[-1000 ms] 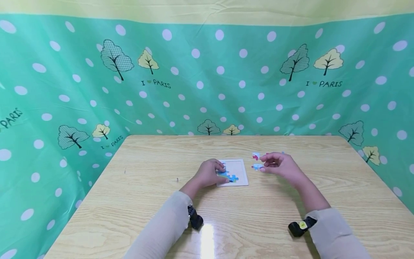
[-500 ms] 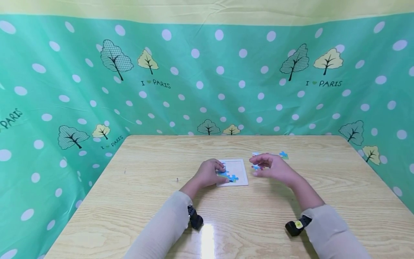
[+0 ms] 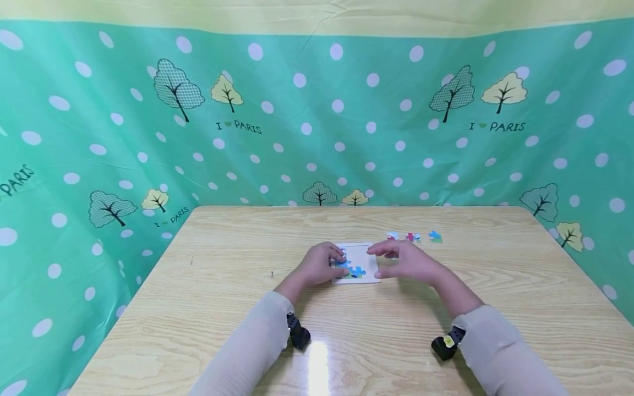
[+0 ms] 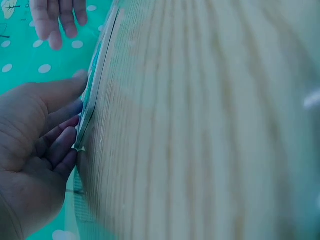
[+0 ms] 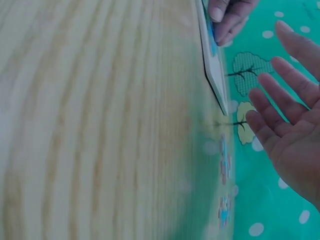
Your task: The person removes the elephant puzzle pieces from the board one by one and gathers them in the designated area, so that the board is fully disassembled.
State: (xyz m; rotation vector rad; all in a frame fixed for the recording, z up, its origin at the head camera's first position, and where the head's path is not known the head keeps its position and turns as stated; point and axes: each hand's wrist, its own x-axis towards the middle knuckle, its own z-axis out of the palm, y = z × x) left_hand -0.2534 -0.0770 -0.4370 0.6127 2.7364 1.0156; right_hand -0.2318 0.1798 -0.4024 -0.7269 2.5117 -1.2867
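A white puzzle board (image 3: 365, 264) lies on the table, with joined blue and green pieces (image 3: 356, 272) in its lower left part. My left hand (image 3: 317, 267) grips the board's left side, thumb and fingers at its edge, and covers some pieces. Just over the board's right edge is my right hand (image 3: 408, 261); its fingers are apart, and in the right wrist view the palm (image 5: 300, 125) holds nothing. Behind it lie a white and pink piece (image 3: 392, 235), a red and white piece (image 3: 413, 237) and a blue and green piece (image 3: 435, 236).
The wooden table (image 3: 238, 330) reaches back to a green dotted curtain (image 3: 277, 110). A tiny dark speck (image 3: 271, 274) is on the table left of the left hand. Light reflects off the table's front part.
My right hand has moved left, from the loose pieces to the board's right edge, and its fingers have spread. The loose pieces at the back right are uncovered. My left hand stays put.
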